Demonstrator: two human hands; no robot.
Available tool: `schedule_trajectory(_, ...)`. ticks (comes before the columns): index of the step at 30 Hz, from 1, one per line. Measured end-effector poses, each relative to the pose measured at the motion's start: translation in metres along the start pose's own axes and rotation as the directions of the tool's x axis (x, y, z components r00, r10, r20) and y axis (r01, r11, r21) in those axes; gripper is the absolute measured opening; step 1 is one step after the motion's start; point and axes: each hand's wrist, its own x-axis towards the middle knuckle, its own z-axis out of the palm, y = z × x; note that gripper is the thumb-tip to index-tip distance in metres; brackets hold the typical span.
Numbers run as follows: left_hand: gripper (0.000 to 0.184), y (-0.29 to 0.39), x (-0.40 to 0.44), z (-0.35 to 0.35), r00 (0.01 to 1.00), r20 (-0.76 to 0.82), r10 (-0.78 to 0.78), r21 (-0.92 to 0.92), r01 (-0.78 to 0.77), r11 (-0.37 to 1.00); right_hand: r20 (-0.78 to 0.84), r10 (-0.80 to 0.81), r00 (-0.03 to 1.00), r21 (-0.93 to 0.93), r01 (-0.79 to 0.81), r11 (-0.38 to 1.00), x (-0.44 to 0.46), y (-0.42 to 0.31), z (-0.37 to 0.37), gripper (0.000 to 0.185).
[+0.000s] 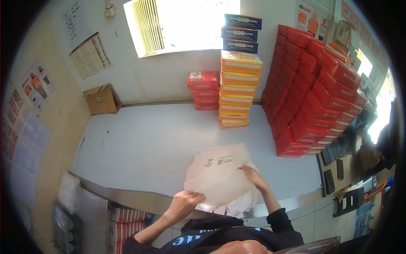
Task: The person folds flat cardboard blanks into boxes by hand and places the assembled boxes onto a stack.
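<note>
A pale, flat sheet (220, 180) with a small printed mark and label spans the space between my hands at the table's front edge. It resembles an unfolded carton, though blur hides its exact kind. My left hand (186, 205) pinches its lower left edge, fingers closed. On the right side, my right hand (253, 175) has its thumb on top of the sheet and the other fingers hidden beneath. Under the sheet, more white printed material (243, 205) shows near my body.
The white tabletop (139, 144) bears a tall stack of red boxes (313, 93) at right, yellow boxes (239, 91) topped by dark blue boxes (241, 34), and smaller red boxes (204, 91). A brown carton (101, 99) stands at back left. Another person (382, 154) is at far right.
</note>
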Motion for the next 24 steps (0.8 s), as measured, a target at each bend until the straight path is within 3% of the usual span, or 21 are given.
schedule_trajectory(1,0.016,0.005,-0.001,-0.001,1.0,0.005,0.0,-0.004,0.0,1.0,0.0,0.005,1.0,0.002,-0.005,1.0,-0.005,0.012,0.012,0.061)
schedule_trajectory(3,0.013,0.021,0.014,-0.017,0.993,0.03,-0.114,0.021,0.113,0.993,-0.075,0.17,0.983,0.44,-0.12,0.89,-0.013,-0.025,0.036,0.052)
schedule_trajectory(4,0.019,0.026,0.017,-0.018,0.992,0.046,-0.117,0.053,0.114,0.992,-0.069,0.176,0.982,0.434,-0.129,0.892,-0.026,-0.054,0.043,0.052)
schedule_trajectory(5,0.019,0.025,0.018,-0.015,0.991,0.058,-0.124,0.051,0.121,0.991,0.06,-0.103,0.993,0.426,0.068,0.902,-0.042,-0.092,0.05,0.044)
schedule_trajectory(6,0.022,0.019,0.019,-0.008,0.992,0.107,-0.067,-0.257,0.092,0.962,0.181,-0.377,0.908,0.45,0.264,0.853,-0.05,-0.116,0.052,0.038)
schedule_trajectory(7,0.026,0.021,0.028,-0.019,0.992,0.13,0.001,-0.541,0.07,0.838,0.18,-0.377,0.908,0.459,0.261,0.849,-0.052,-0.122,0.045,0.038)
schedule_trajectory(8,0.033,0.026,0.026,-0.039,0.76,0.637,-0.129,-0.674,0.631,0.384,0.096,-0.561,0.823,0.691,0.35,0.632,-0.051,-0.124,0.033,0.032)
schedule_trajectory(9,0.033,0.029,0.028,-0.046,0.758,0.639,-0.129,-0.672,0.632,0.385,-0.039,-0.695,0.718,0.853,0.386,0.352,-0.051,-0.129,0.024,0.026)
schedule_trajectory(10,0.034,0.031,0.03,-0.049,0.73,0.681,-0.047,-0.673,0.651,0.352,-0.044,-0.775,0.631,0.792,0.495,0.358,-0.053,-0.142,0.017,0.02)
schedule_trajectory(11,0.035,0.033,0.032,-0.049,0.699,0.714,0.037,-0.671,0.669,0.32,-0.042,-0.775,0.631,0.791,0.495,0.36,-0.057,-0.157,0.011,0.02)
schedule_trajectory(12,0.031,0.027,0.024,-0.021,0.895,0.446,0.032,-0.84,0.406,0.362,-0.003,-0.766,0.643,0.423,0.695,0.582,-0.061,-0.171,0.006,0.017)
schedule_trajectory(13,0.025,0.024,0.028,-0.022,0.929,0.369,-0.042,-0.801,0.341,0.492,0.024,-0.745,0.666,-0.041,0.745,0.665,-0.062,-0.179,0.004,0.014)
schedule_trajectory(14,0.022,0.023,0.035,-0.025,0.921,0.369,-0.129,-0.737,0.374,0.563,0.103,-0.727,0.679,-0.299,0.718,0.628,-0.054,-0.177,0.007,0.013)
schedule_trajectory(15,0.019,0.023,0.04,-0.028,0.908,0.36,-0.214,-0.661,0.41,0.628,0.099,-0.727,0.679,-0.299,0.717,0.629,-0.052,-0.181,0.01,0.013)
schedule_trajectory(16,0.016,0.024,0.042,-0.021,0.938,0.254,-0.237,-0.727,0.347,0.593,0.157,-0.821,0.549,-0.362,0.805,0.47,-0.048,-0.187,0.013,0.013)
schedule_trajectory(17,0.016,0.026,0.046,-0.022,0.941,0.245,-0.234,-0.727,0.338,0.597,0.232,-0.884,0.405,-0.416,0.863,0.287,-0.045,-0.191,0.012,0.014)
schedule_trajectory(19,0.017,0.038,0.049,-0.032,0.976,0.13,-0.174,-0.783,0.209,0.586,0.197,-0.894,0.403,-0.359,0.878,0.316,-0.043,-0.189,0.014,0.011)
schedule_trajectory(21,0.019,0.038,0.051,-0.03,0.925,0.027,-0.378,-0.716,0.281,0.638,-0.185,-0.929,0.319,-0.559,0.743,0.367,-0.048,-0.181,0.022,0.012)
schedule_trajectory(22,0.023,0.034,0.055,-0.03,0.855,-0.037,-0.518,-0.792,0.291,0.537,-0.321,-0.849,0.419,-0.5,0.686,0.528,-0.058,-0.167,0.024,0.02)
schedule_trajectory(23,0.027,0.03,0.06,-0.029,0.758,-0.085,-0.647,-0.86,0.272,0.431,-0.311,-0.855,0.414,-0.504,0.691,0.518,-0.066,-0.16,0.033,0.02)
schedule_trajectory(24,0.034,0.021,0.063,-0.017,0.709,-0.209,-0.674,-0.933,0.061,0.353,-0.341,-0.725,0.599,-0.348,0.636,0.689,-0.072,-0.162,0.046,0.028)
